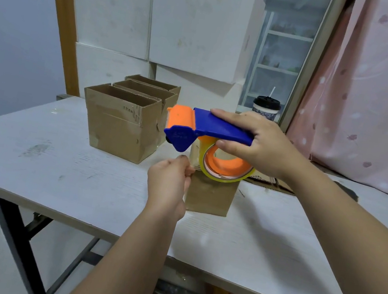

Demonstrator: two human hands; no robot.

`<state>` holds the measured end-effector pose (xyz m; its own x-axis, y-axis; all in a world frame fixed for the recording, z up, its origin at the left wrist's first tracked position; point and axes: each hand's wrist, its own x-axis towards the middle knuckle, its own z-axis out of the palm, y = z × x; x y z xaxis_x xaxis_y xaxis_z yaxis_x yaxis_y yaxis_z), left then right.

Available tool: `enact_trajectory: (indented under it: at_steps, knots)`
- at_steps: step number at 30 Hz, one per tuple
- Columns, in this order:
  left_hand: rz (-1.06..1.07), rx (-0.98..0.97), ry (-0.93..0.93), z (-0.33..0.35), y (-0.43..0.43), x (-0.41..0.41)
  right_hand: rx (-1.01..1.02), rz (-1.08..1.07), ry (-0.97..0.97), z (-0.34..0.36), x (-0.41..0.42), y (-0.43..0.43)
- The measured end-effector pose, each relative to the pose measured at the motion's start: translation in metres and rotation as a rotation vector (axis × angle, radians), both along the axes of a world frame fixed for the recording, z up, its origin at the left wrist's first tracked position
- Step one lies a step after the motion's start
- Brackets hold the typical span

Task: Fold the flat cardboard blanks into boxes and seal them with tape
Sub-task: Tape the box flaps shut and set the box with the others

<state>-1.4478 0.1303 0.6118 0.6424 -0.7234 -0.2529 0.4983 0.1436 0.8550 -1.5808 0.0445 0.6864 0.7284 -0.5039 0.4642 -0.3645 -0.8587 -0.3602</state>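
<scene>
The right hand (pixel 260 145) is closed around the blue handle of the tape dispenser (pixel 213 127). The thumb goes under the handle and through the orange core, and the other fingers lie along the top. The dispenser is held in the air and almost level, with its orange roller end pointing away from the hand to the left. The tape roll (pixel 221 177) hangs under the handle, just below the right thumb, and its lower rim touches or nearly touches the top of the small box (pixel 210 195).

The left hand (pixel 168 181) is lower than the right hand and to its left. Its fingers are curled and they grip the upper left corner of the small box. I cannot tell if the end of the tape is also between the fingertips. The small box stands on the table (pixel 55 161), directly under the dispenser and touching the left hand.

Behind the right wrist, some flat cardboard (pixel 274 183) lies on the table. To the far left of both hands, three open boxes (pixel 121 123) stand close together in a row. Behind them, white boxes (pixel 157 23) are stacked. Beyond the right hand stands a cup (pixel 266 107) with a dark lid and a straw. To the right of it hangs a pink curtain (pixel 379 88).
</scene>
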Motion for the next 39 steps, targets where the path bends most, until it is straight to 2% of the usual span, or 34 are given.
enact_trajectory:
  at_steps: [4, 7, 24, 32, 39]
  knots:
    - [-0.066, -0.063, 0.107, 0.001, -0.001, 0.007, 0.031, 0.005, 0.006, 0.002, 0.004, -0.002]
    - [-0.105, -0.041, 0.108, -0.001, -0.002, 0.013, 0.044, 0.003, 0.013, 0.003, 0.006, -0.002]
    - [-0.141, 0.067, -0.287, -0.015, -0.014, 0.023, 0.076, -0.030, 0.004, 0.000, 0.005, 0.004]
    - [-0.057, 0.154, -0.515, -0.016, -0.017, 0.017, 0.123, -0.033, -0.052, -0.003, 0.002, 0.006]
    - [0.000, 0.177, -0.631, -0.017, -0.016, 0.010, 0.178, -0.042, -0.130, -0.008, -0.002, 0.006]
